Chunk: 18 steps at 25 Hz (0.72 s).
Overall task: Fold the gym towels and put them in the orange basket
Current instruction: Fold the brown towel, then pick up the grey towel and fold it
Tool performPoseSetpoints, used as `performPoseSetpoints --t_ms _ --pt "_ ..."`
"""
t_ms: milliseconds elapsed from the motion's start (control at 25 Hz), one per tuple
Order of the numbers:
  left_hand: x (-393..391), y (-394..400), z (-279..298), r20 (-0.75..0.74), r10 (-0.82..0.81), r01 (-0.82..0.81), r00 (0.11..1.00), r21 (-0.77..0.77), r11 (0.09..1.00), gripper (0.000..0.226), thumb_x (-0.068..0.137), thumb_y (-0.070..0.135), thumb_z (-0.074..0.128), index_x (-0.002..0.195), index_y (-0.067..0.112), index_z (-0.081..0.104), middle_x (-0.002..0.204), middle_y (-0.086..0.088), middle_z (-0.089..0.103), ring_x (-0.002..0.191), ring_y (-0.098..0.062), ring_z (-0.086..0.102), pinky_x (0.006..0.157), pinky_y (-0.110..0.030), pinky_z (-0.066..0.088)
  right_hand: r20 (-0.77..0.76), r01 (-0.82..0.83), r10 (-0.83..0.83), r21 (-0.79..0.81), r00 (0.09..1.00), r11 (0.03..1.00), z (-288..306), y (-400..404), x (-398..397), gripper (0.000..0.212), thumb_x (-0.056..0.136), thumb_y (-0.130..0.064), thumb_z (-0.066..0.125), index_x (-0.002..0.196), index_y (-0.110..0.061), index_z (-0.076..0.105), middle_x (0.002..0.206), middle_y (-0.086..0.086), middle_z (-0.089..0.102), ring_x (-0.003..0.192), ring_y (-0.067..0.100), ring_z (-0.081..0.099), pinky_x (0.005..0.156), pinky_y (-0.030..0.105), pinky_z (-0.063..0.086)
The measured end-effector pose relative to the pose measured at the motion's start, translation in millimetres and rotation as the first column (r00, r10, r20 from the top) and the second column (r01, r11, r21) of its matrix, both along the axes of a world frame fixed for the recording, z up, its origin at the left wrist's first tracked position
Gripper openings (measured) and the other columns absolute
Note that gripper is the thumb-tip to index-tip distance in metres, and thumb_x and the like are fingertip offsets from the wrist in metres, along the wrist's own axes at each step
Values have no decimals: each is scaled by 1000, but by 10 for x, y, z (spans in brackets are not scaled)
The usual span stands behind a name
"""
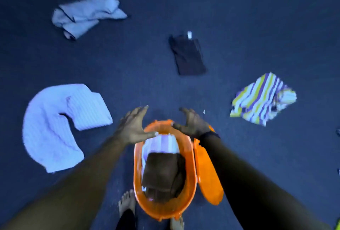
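Observation:
The orange basket [190, 167] stands on the floor right below me. Inside it lie a folded brown towel [163, 172] and, beyond it, a folded white towel [161, 144]. My left hand [133, 127] and my right hand [192, 123] hover over the basket's far rim, fingers spread, holding nothing. Loose towels lie around on the floor: a large white one [55, 124] at the left, a pale crumpled one [86, 15] at the far left, a dark one [187, 54] ahead, and a striped one [261, 99] at the right.
The floor is dark blue carpet [257, 27]. An orange lid [208, 172] lies against the basket's right side. My bare feet [127, 202] stand at the basket's near end.

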<state>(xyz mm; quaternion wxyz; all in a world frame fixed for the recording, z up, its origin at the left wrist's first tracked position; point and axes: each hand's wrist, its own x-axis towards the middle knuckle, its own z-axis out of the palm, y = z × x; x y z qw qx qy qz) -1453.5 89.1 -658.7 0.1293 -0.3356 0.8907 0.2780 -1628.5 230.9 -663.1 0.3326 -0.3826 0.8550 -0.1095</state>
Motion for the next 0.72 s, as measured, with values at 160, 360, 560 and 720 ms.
performPoseSetpoints --t_ms 160,360,560,720 --pt "131 -570 2286 -217 203 -228 955 -93 969 106 68 72 65 152 29 17 158 1 22 144 -20 22 114 -37 26 -83 -96 81 -184 993 978 2205 -734 -267 78 81 -54 67 143 -15 39 145 11 43 133 25 43 108 37 37" --pt "1003 -1046 4780 -446 358 -474 820 -179 862 105 60 78 66 147 28 34 148 -4 39 137 -23 37 110 -38 34 -243 -251 165 -386 956 888 4749 -1471 -11 84 76 -63 67 142 -19 41 143 11 48 129 26 49 105 43 42" --pt "2496 -960 6287 -543 479 -657 690 -191 730 96 65 71 69 144 29 38 147 -2 43 135 -21 41 110 -41 35 -314 -459 343 -472 885 752 6417 -1918 1045 83 81 -60 64 145 -15 37 146 10 45 132 26 45 107 42 40" --pt "3766 -603 6741 -607 565 -791 559 -186 583 92 68 65 71 145 24 40 145 -5 47 131 -23 46 109 -36 37 -350 -609 499 -502 793 614 6991 -2150 2266 78 83 -58 63 142 -13 39 143 11 47 130 29 46 105 43 41"
